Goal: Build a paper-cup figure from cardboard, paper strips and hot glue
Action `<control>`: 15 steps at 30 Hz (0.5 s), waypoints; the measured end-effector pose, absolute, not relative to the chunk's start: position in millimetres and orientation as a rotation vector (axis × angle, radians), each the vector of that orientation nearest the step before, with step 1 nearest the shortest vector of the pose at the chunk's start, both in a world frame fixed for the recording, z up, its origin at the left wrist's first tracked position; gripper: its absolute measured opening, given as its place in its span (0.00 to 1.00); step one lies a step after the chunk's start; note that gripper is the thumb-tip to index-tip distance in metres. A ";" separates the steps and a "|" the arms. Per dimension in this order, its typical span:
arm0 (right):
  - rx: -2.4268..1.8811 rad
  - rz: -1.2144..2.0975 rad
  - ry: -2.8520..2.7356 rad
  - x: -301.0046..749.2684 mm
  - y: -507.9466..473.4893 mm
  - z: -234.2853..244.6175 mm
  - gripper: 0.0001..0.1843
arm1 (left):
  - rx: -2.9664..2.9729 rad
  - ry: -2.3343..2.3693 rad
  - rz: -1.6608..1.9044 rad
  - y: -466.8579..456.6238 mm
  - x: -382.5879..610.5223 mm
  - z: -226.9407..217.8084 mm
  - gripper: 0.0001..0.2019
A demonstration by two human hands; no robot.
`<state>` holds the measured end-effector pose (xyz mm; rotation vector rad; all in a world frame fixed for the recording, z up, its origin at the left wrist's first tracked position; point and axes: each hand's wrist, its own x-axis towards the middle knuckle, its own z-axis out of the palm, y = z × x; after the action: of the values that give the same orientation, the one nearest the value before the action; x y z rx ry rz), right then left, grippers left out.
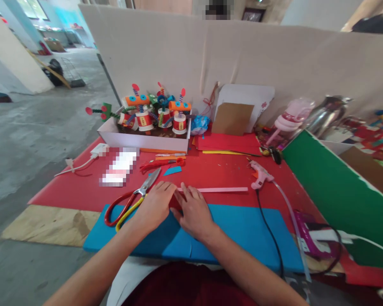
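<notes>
A narrow pink paper strip (223, 190) lies across the table, running right from between my hands. My left hand (156, 205) is closed at the strip's left end, its fingers bent together; the fingertips' underside is hidden. Beside it, my right hand (196, 214) rests over the strip with fingers stretched and slightly apart, thumb toward the left hand. Just left of my left hand are large scissors (143, 190) with one red and one yellow handle, blades partly spread. Both hands are above the near edge of the red table cover and a blue board (242, 221).
A white box (143, 141) of paper-cup figures stands at the back left. A pink glue gun (258, 174) with its cord lies to the right. Red pliers (161, 163), a blue paper scrap (172, 171) and a phone (119, 167) lie beyond. A green panel (332, 191) borders the right.
</notes>
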<state>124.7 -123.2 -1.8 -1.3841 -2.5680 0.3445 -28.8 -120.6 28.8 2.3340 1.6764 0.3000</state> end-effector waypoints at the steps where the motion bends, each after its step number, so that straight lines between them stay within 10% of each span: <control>1: -1.378 0.341 -2.569 124.5 -124.2 -2.1 0.30 | 2.327 1.685 0.285 -125.1 -27.8 24.2 0.24; 15: -1.367 0.408 -2.565 160.0 -134.0 4.1 0.38 | 2.736 1.806 0.146 -144.0 -20.0 -4.5 0.30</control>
<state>160.0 -134.0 4.1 -1.3666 -2.5647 0.4081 -20.0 -144.0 -4.5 2.7365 1.8058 0.1459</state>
